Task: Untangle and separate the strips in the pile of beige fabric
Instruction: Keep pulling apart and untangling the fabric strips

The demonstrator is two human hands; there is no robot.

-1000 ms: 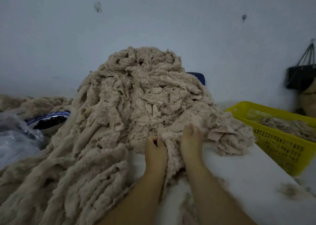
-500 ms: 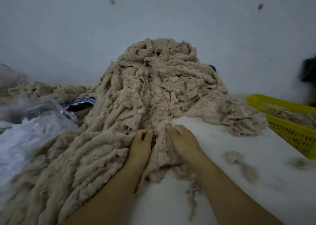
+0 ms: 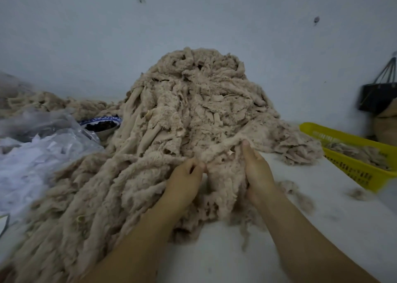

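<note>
Messily heaped, the beige fabric pile looks frayed; fingers of left hand and right hand grasp a strip.

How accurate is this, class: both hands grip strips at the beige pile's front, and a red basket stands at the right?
One error: the head view shows the basket is yellow, not red. The left hand and right hand grip strips at the front of the beige pile.
</note>
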